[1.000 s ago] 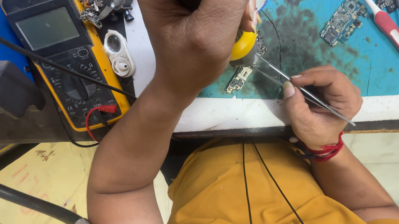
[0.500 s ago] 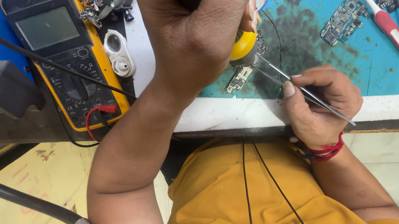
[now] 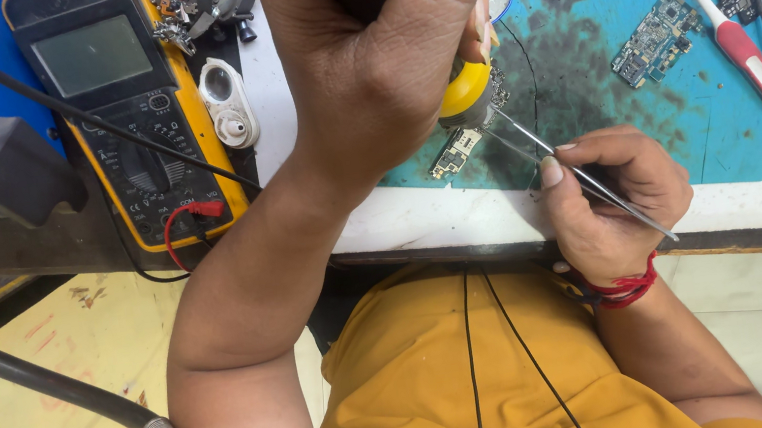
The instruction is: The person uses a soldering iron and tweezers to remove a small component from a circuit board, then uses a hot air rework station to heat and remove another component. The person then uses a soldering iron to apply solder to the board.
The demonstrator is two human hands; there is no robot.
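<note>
Two hands at work on small circuit board [image 3: 455, 150], lying on blue mat [image 3: 687, 131] near counter [image 3: 422, 223] edge. Left hand [image 3: 380, 65] closed around dark tool with yellow collar [image 3: 465, 91], tip down at board. Right hand [image 3: 613, 201] pinches tweezers [image 3: 585, 177], points meeting board. Judged mid-job: board bare, tools engaged, nothing reassembled. Left forearm raised, wrist bent down; right wrist rests at counter edge.

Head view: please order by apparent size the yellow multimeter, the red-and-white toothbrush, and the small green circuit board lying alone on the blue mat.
1. Yellow multimeter, clearly largest.
2. Red-and-white toothbrush.
3. Small green circuit board, smallest.
</note>
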